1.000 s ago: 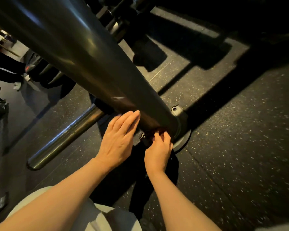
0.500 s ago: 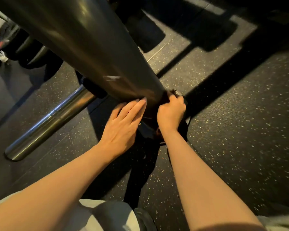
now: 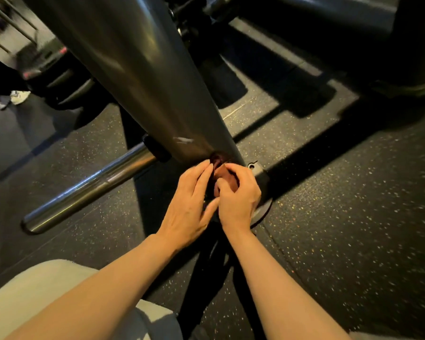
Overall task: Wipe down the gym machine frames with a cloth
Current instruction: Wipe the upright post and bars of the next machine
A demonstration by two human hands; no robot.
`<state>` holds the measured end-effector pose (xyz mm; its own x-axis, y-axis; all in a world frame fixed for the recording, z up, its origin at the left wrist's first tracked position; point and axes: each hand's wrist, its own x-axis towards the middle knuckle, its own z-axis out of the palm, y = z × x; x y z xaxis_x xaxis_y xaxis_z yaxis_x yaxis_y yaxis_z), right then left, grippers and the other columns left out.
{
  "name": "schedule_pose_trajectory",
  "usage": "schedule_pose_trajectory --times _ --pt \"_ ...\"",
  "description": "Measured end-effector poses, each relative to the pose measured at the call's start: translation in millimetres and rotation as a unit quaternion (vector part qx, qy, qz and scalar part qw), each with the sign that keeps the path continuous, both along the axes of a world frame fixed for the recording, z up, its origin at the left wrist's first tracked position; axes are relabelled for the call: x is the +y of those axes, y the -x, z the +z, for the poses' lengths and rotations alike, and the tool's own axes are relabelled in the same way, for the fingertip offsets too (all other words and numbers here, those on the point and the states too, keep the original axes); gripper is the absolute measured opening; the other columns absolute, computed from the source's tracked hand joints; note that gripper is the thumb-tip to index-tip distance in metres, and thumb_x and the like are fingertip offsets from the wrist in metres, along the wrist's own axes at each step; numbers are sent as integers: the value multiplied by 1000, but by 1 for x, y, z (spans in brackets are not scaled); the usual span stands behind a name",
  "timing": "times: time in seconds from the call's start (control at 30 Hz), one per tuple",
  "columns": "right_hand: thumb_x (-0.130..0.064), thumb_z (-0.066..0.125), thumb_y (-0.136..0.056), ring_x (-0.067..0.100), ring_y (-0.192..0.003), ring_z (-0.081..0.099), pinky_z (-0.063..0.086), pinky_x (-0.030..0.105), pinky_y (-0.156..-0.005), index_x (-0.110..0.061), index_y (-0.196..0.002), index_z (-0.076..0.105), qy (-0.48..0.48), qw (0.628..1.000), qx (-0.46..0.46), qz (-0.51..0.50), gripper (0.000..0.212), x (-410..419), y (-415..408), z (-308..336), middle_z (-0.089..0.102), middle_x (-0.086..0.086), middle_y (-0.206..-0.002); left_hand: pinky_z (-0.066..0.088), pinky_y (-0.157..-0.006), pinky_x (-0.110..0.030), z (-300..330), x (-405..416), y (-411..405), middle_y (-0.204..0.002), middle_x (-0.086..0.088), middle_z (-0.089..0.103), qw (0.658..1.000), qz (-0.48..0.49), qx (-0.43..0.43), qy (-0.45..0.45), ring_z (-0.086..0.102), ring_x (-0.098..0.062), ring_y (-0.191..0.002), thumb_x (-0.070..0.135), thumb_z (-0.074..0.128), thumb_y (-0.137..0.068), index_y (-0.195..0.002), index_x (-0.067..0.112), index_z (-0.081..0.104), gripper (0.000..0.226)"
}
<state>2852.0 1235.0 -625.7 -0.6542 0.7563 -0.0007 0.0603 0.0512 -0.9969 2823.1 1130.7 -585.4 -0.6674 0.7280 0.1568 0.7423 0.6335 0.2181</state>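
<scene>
Head view, nearest first: pale trousers (image 3: 47, 295) and two bare forearms reach to the foot of the frame post (image 3: 133, 77). The left hand (image 3: 189, 207) and right hand (image 3: 238, 200) meet there, fingers curled, pinching a dark reddish cloth (image 3: 219, 159) against the post just above its base plate (image 3: 260, 174). Judging by this, wiping is at the lowest part of this post; the chrome bar (image 3: 88, 185) and the machines beyond look left to do. Most of the cloth is hidden by fingers and shadow; the far machines are too dark to make out.

Single head-worn view, looking steeply down, close over hands (image 3: 214, 200), frame post (image 3: 133, 77), floor (image 3: 341, 229)
</scene>
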Motion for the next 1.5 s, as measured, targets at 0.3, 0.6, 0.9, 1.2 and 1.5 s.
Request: schedule_pose_trajectory --times 0.3,0.6,0.9,1.2,1.5 --pt "-34 46 -88 10 -98 64 48 19 -90 -6 -111 71 5 996 85 12 44 15 -3 26 71 5 -108 40 -107 -28 17 19 -21 -129 -14 52 981 63 10 -184 51 -21 -121 1 57 -82 -128 2 49 47" --pt "-21 45 -93 23 -107 49 38 31 -94 -2 -125 61 -158 984 64 45 41 6 38 38 61 16 -116 30 -91 -2 27 26 21 -101 -24 52 900 280 140 -304 47 -16 -93 -10 64 -72 -109 -4 58 37" --pt "-22 41 -97 30 -93 56 40 29 -85 4 -111 66 -130 984 120 -11 39 14 55 42 63 18 -100 34 -97 -9 36 50 28 -104 -23 53 870 282 200 -351 50 -19 -102 0 66 -76 -102 -5 62 27" --pt "-33 43 -96 30 -88 53 32 20 -79 -3 -103 70 -124 988 92 18 41 20 50 24 63 15 -93 29 -79 4 33 52 20 -96 -10 53 869 350 153 -314 36 5 -84 12 69 -76 -99 4 58 26" --pt "-40 43 -96 25 -90 52 39 29 -76 -6 -103 71 -94 993 74 6 45 15 48 33 61 12 -98 49 -86 -40 10 43 0 -94 -1 48 849 473 -17 -236 49 -13 -80 18 67 -85 -98 12 55 18"
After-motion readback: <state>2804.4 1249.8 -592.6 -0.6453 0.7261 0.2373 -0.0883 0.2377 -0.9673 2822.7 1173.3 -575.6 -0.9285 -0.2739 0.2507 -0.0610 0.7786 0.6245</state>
